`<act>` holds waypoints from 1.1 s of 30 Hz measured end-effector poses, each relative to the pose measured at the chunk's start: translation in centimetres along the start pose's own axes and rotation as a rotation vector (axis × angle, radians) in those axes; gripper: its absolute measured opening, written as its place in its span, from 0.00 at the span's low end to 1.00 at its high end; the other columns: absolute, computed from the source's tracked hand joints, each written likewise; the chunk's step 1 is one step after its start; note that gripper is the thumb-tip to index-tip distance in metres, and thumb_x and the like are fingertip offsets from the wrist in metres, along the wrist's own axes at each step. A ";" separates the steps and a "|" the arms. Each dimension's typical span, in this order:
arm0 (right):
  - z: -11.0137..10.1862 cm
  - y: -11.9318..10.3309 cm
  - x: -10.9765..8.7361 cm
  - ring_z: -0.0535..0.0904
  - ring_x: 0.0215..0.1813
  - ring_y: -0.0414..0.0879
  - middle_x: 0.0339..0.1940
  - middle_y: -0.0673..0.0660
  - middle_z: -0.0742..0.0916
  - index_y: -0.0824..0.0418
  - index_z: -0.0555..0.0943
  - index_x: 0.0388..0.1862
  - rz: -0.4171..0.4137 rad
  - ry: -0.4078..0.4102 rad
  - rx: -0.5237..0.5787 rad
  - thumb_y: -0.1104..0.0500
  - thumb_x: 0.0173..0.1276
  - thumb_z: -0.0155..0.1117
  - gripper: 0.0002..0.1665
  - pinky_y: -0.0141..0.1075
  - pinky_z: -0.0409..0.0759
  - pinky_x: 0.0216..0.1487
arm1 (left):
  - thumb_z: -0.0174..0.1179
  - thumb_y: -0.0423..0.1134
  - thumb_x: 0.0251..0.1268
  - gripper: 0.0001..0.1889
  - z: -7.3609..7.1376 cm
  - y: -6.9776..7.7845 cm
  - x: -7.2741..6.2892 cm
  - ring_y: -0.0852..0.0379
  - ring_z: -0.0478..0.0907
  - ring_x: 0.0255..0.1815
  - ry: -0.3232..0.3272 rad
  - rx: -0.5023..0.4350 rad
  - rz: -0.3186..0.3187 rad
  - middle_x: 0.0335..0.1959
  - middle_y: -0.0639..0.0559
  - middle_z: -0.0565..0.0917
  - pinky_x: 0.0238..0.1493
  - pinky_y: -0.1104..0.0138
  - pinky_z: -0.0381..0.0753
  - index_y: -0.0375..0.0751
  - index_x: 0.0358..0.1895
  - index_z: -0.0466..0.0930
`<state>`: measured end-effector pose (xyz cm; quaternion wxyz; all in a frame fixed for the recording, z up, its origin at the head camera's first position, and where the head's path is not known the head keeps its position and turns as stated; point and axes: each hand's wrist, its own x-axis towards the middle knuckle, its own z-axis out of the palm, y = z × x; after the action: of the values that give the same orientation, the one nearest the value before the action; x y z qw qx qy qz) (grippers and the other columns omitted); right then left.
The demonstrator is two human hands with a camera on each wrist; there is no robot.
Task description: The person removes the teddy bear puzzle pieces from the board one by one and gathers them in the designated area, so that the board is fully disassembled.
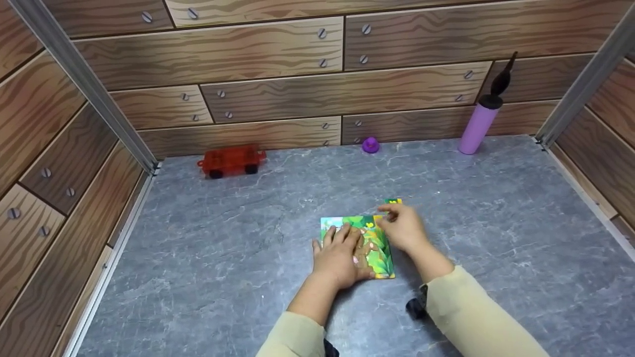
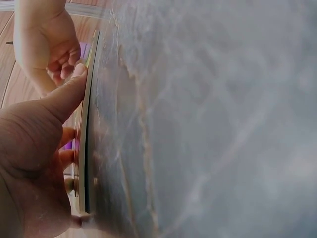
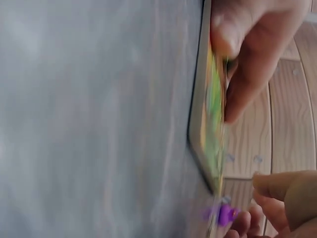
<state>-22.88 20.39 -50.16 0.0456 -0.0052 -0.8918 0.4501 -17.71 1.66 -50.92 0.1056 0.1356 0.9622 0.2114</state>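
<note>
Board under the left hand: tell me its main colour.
The board is mostly green; the head view shows it best.

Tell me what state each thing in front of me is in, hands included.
Picture board: lying on the table, partly covered.
Left hand: spread over the board.
Right hand: partly curled; grip unclear.
Small colorful piece: partly hidden by the right hand.
Red cart: standing on its wheels.
Purple toy: sitting on the table.
Pump: standing upright.

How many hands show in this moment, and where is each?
2. The left hand lies spread on the board; the right hand is at its far right corner, by a small, partly hidden piece. Both hands show in all three views.
</note>
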 end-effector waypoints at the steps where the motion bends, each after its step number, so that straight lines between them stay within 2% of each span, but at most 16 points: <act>1: 0.2 -0.2 -0.2 0.82 0.43 0.54 0.36 0.60 0.86 0.71 0.87 0.56 -0.012 -0.027 -0.009 0.70 0.67 0.71 0.18 0.42 0.81 0.44 | 0.76 0.67 0.55 0.53 0.0 0.0 0.0 0.40 0.50 0.86 0.003 0.003 0.001 0.86 0.53 0.59 0.78 0.28 0.50 0.55 0.83 0.65; 4: 0.9 -0.7 -0.6 0.82 0.40 0.52 0.35 0.58 0.87 0.72 0.87 0.56 -0.033 -0.099 -0.025 0.68 0.67 0.74 0.19 0.42 0.81 0.43 | 0.77 0.67 0.54 0.53 0.0 -0.1 0.0 0.40 0.51 0.86 0.011 0.008 0.007 0.85 0.52 0.60 0.77 0.28 0.50 0.54 0.82 0.65; 7: 1.4 -1.0 -1.0 0.81 0.36 0.48 0.34 0.57 0.86 0.72 0.87 0.57 -0.014 -0.158 -0.038 0.65 0.69 0.75 0.20 0.39 0.81 0.38 | 0.77 0.67 0.54 0.53 0.1 -0.1 0.0 0.40 0.51 0.86 0.016 0.005 0.008 0.85 0.52 0.60 0.78 0.28 0.50 0.54 0.82 0.65; 10: 1.8 -1.3 -1.1 0.81 0.35 0.47 0.34 0.57 0.87 0.71 0.87 0.57 0.010 -0.179 -0.061 0.64 0.69 0.75 0.20 0.39 0.82 0.37 | 0.77 0.67 0.54 0.54 0.1 -0.2 0.0 0.40 0.51 0.86 0.017 -0.003 0.006 0.86 0.53 0.59 0.78 0.29 0.49 0.54 0.83 0.64; 13: 2.2 -1.3 -1.3 0.85 0.41 0.52 0.40 0.62 0.90 0.72 0.87 0.57 -0.006 -0.179 -0.110 0.64 0.68 0.74 0.20 0.46 0.85 0.45 | 0.77 0.66 0.54 0.54 0.2 -0.2 0.0 0.41 0.51 0.86 0.015 -0.009 0.004 0.86 0.53 0.59 0.78 0.29 0.49 0.55 0.83 0.64; 15: 2.4 -1.4 -1.4 0.86 0.49 0.57 0.46 0.65 0.91 0.71 0.88 0.56 -0.013 -0.170 -0.149 0.63 0.67 0.75 0.20 0.51 0.84 0.53 | 0.77 0.66 0.54 0.53 0.2 -0.2 0.1 0.41 0.51 0.86 0.015 -0.013 0.003 0.85 0.53 0.60 0.78 0.29 0.49 0.55 0.83 0.64; 18: 2.7 -1.5 -1.5 0.86 0.56 0.60 0.51 0.66 0.91 0.71 0.88 0.56 -0.019 -0.156 -0.192 0.62 0.67 0.76 0.21 0.56 0.82 0.60 | 0.77 0.66 0.54 0.53 0.1 -0.1 0.1 0.41 0.50 0.86 0.015 -0.023 -0.001 0.86 0.53 0.59 0.78 0.29 0.48 0.55 0.83 0.65; 22: 2.9 -1.8 -1.5 0.86 0.51 0.59 0.47 0.65 0.91 0.70 0.88 0.55 -0.012 -0.140 -0.211 0.61 0.66 0.77 0.21 0.55 0.83 0.57 | 0.78 0.65 0.54 0.53 0.0 0.1 0.1 0.41 0.49 0.86 0.011 -0.026 -0.019 0.86 0.53 0.59 0.79 0.29 0.47 0.56 0.83 0.65; 27: 3.0 -1.8 -1.5 0.87 0.46 0.56 0.42 0.62 0.91 0.70 0.88 0.54 0.017 -0.144 -0.186 0.62 0.65 0.77 0.20 0.53 0.85 0.53 | 0.78 0.66 0.53 0.54 0.0 0.3 0.1 0.42 0.50 0.86 0.005 0.014 -0.044 0.86 0.52 0.59 0.77 0.27 0.49 0.55 0.83 0.64; 33: 2.8 -1.7 -1.4 0.86 0.48 0.56 0.43 0.62 0.91 0.69 0.88 0.54 0.067 -0.149 -0.152 0.64 0.64 0.78 0.20 0.52 0.85 0.53 | 0.75 0.73 0.48 0.60 -0.2 0.0 -0.2 0.43 0.49 0.87 0.030 0.062 -0.070 0.87 0.45 0.53 0.76 0.26 0.50 0.48 0.83 0.63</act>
<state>-21.64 17.08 -50.57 -0.0364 -0.0050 -0.9236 0.3816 -17.53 1.53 -50.67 0.0940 0.1019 0.9739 0.1796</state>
